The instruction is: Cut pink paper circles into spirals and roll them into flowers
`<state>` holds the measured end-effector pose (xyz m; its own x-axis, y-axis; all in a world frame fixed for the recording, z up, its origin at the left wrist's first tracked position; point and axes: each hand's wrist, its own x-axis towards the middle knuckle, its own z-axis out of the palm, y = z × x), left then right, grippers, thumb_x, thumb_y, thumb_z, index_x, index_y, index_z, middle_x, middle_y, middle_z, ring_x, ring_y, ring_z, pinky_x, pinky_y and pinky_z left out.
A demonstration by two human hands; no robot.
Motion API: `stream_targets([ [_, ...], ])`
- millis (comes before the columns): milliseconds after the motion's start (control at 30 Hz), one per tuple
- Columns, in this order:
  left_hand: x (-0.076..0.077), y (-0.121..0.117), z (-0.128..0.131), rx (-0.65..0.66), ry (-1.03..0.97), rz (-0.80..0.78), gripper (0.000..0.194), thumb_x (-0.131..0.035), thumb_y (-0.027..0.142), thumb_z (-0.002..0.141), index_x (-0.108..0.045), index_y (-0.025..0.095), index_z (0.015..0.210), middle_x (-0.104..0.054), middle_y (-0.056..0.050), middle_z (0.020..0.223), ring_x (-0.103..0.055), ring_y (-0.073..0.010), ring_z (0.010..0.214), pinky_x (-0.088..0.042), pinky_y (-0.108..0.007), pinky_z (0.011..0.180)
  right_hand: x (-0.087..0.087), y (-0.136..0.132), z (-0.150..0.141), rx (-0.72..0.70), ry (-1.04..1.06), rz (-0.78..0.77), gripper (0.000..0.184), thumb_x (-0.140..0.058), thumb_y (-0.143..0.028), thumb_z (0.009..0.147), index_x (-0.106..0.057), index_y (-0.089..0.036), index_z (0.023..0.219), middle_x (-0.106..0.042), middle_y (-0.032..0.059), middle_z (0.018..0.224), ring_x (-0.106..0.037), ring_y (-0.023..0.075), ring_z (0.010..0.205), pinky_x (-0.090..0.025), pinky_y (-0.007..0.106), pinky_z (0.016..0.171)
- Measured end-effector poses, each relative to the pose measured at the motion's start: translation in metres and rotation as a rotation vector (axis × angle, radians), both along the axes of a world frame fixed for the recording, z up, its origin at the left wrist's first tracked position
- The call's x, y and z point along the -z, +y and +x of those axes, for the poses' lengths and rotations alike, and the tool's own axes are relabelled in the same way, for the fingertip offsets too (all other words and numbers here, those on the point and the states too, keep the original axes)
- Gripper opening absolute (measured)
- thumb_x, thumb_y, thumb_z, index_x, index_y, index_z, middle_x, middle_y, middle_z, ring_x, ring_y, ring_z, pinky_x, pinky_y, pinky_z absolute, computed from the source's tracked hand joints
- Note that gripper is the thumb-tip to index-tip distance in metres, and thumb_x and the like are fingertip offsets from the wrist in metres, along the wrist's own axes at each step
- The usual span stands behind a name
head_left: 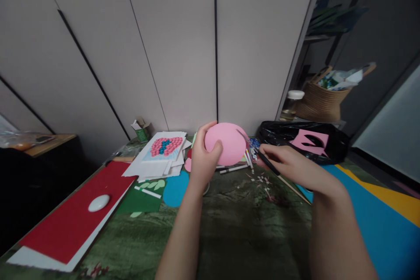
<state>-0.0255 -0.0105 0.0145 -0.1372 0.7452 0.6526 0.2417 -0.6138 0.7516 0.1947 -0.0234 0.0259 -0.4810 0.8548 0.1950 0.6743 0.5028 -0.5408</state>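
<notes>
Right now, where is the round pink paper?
In the head view, the round pink paper is held in the left hand, just right of and below the picture's centre, with the right hand to its right.

No text, label, brand, number or sign could be read. The marks on the small green cardboard carton with open flaps (142,134) were too small and blurred to make out, and the blue, green and white patterned material (328,79) in the tan woven basket (321,103) showed nothing legible. Among the pink dots (175,141) on the white paper sheet (173,156), the cluster of blue dots (165,146) could not be told as a letter or number
</notes>
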Motion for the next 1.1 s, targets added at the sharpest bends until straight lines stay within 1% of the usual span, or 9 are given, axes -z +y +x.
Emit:
stream_targets([
  [233,0.002,0.002,-0.001,-0.004,-0.033,0.000,0.046,-0.051,0.010,0.074,-0.051,0.027,0.116,-0.052,-0.003,0.124,-0.047,-0.0237,0.115,-0.037,-0.045,0.100,-0.001,0.001,0.001,-0.006,-0.002,-0.002,0.029,-0.038,-0.041,0.089,-0.043,-0.020,0.069,-0.050,-0.0013,0.068,-0.042,0.0121,0.062,-0.028,0.027,0.053],
  [433,0.003,0.003,-0.001,-0.005,-0.062,0.002,0.044,-0.052,0.012,0.075,-0.050,0.027,0.116,-0.052,-0.003,0.124,-0.047,-0.0235,0.115,-0.037,-0.044,0.101,0.000,0.002,0.001,-0.012,-0.014,0.011,0.027,-0.036,-0.037,0.090,-0.041,-0.020,0.069,-0.048,-0.0015,0.067,-0.042,0.0119,0.062,-0.027,0.027,0.053],
  [733,0.004,0.004,-0.002,-0.002,-0.089,0.003,0.042,-0.054,0.017,0.076,-0.051,0.026,0.116,-0.053,-0.004,0.124,-0.048,-0.0247,0.115,-0.037,-0.046,0.101,0.003,0.004,0.003,-0.022,-0.013,0.011,0.030,-0.035,-0.041,0.091,-0.045,-0.020,0.071,-0.051,-0.0012,0.070,-0.042,0.0118,0.062,-0.027,0.027,0.053],
  [867,0.004,0.004,-0.002,0.003,-0.103,-0.001,0.041,-0.054,0.018,0.077,-0.051,0.026,0.116,-0.053,-0.004,0.123,-0.049,-0.0245,0.115,-0.038,-0.046,0.100,0.002,0.003,0.000,-0.011,-0.007,0.010,0.031,-0.035,-0.042,0.090,-0.042,-0.020,0.069,-0.046,-0.0023,0.067,-0.039,0.0112,0.060,-0.026,0.027,0.052],
  [967,0.004,0.005,-0.002,0.003,-0.097,0.005,0.040,-0.053,0.018,0.077,-0.051,0.026,0.116,-0.053,-0.004,0.125,-0.047,-0.0240,0.116,-0.036,-0.045,0.101,0.000,0.003,-0.005,0.008,-0.003,0.016,0.032,-0.040,-0.044,0.088,-0.039,-0.020,0.067,-0.042,-0.0034,0.063,-0.036,0.0108,0.058,-0.026,0.026,0.052],
  [1100,0.002,0.004,-0.003,0.021,-0.048,0.002,0.040,-0.053,0.016,0.077,-0.052,0.027,0.116,-0.054,-0.004,0.124,-0.047,-0.0237,0.117,-0.036,-0.045,0.102,-0.001,0.003,-0.010,0.020,0.010,0.027,0.032,-0.045,-0.045,0.085,-0.038,-0.020,0.065,-0.041,-0.0038,0.061,-0.034,0.0101,0.056,-0.026,0.025,0.050],
])
